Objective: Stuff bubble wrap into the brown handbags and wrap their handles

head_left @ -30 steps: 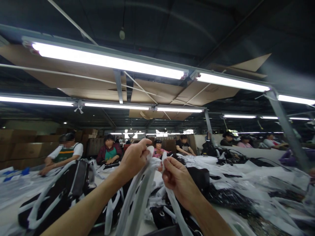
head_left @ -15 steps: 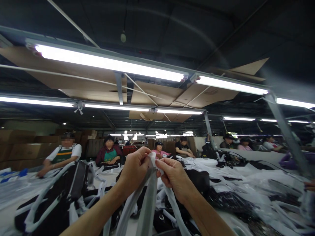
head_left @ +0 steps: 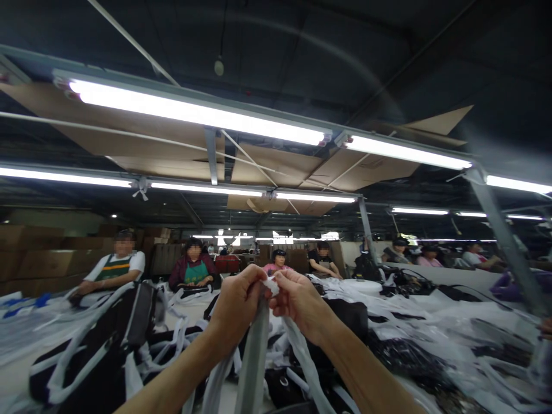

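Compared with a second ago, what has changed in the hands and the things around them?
The right hand has moved in toward the left hand, which has dipped slightly; the gap between them has closed, and their fingers now meet at the white strips' upper ends. Neither has visibly let go. The black bag on the left stayed put.

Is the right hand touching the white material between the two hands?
Touching. The head view shows the right hand pinching the white material, with no gap between them.
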Motion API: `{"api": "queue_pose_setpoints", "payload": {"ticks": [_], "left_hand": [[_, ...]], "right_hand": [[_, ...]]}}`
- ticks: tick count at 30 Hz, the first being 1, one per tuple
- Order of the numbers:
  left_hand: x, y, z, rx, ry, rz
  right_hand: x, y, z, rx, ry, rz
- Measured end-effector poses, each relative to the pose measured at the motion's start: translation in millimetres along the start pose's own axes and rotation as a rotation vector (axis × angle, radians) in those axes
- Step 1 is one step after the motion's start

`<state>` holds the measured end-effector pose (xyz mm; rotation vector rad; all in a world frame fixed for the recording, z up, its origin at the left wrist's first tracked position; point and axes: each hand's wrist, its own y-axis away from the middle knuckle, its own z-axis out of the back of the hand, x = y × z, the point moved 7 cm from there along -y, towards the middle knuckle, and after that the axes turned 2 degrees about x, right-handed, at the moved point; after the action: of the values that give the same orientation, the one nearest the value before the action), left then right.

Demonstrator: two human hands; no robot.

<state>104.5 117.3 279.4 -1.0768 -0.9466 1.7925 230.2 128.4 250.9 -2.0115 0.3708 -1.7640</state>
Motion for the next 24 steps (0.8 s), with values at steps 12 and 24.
{"api": "queue_pose_setpoints", "payload": {"ticks": [12, 24], "left_hand": [[-1.5, -3.4, -2.4, 0.026, -0.083, -0.048], [-7.0, -17.8, -9.9, 0.36, -0.1, -0.107]], "right_hand": [[39.4, -8.0, 5.6, -0.003, 0.53, 0.352], [76.3, -40.1, 25.4, -0.191, 0.411, 0.382]]}}
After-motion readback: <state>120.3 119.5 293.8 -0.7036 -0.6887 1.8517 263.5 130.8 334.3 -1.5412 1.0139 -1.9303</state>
